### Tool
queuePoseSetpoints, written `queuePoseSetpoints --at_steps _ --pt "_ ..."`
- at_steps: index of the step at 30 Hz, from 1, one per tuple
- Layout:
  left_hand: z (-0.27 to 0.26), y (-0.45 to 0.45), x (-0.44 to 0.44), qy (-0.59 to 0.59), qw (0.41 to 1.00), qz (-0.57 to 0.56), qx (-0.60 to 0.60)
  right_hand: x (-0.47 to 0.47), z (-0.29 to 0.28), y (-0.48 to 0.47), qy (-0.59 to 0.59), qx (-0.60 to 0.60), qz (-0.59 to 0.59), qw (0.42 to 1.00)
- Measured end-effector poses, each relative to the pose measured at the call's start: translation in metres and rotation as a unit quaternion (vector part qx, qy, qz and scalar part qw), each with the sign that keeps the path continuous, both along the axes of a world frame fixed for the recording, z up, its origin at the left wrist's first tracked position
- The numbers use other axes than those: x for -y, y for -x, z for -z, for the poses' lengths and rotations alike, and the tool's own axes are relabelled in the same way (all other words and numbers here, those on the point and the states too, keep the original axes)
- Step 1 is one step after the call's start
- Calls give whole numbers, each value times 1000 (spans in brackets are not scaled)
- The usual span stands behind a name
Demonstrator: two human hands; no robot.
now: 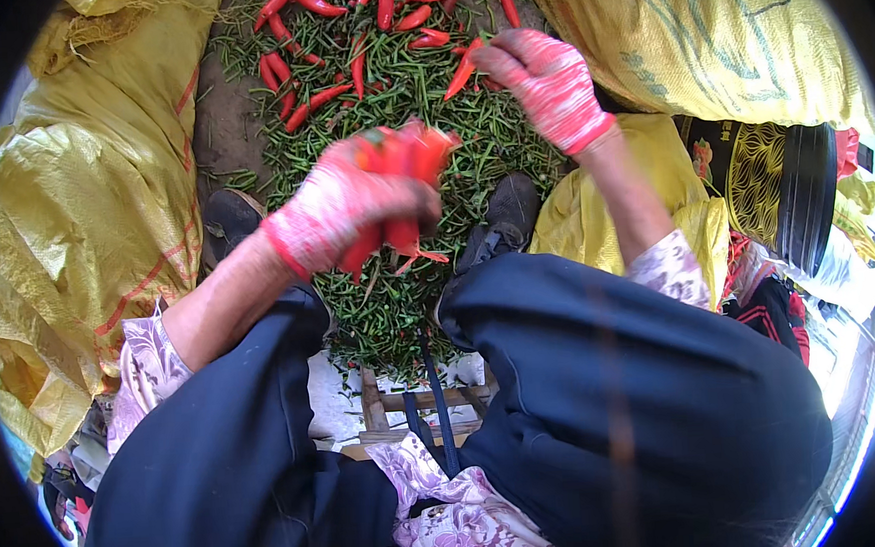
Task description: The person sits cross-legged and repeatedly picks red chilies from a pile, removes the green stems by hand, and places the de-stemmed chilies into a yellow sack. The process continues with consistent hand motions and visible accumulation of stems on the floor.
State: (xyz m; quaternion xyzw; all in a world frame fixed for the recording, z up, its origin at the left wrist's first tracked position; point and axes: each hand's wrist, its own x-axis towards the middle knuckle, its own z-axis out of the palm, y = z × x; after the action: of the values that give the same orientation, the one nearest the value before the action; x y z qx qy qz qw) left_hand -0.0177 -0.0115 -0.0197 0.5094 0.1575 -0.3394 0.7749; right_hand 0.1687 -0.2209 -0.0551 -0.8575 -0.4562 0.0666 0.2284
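My left hand [343,204], in a red and white knit glove, is closed around a bunch of red chili peppers [403,230]. The bunch is motion-blurred, and its tips stick out on both sides of the fist. Up and to the right, my right hand [546,86], gloved alike, pinches a single red chili pepper [463,70] near its stem end. Beneath both hands spreads a thick layer of green chili stems [475,147]. Several loose red chilies [320,106] lie on the stems towards the top of the view.
A large yellow woven sack [103,211] stands on the left, another yellow sack [716,38] at the upper right. My dark shoes [505,209] flank the stems. A black and gold round container [766,178] sits at the right. Part of a wooden frame [430,399] shows between my legs.
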Motion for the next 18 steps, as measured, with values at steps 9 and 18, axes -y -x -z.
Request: queuePoseSetpoints --at_steps 9,18 --pt "22 10 -24 166 946 -265 -83 14 23 -18 114 -6 14 993" --pt "18 -8 -35 -86 990 -72 90 -4 -13 75 77 -497 11 864"
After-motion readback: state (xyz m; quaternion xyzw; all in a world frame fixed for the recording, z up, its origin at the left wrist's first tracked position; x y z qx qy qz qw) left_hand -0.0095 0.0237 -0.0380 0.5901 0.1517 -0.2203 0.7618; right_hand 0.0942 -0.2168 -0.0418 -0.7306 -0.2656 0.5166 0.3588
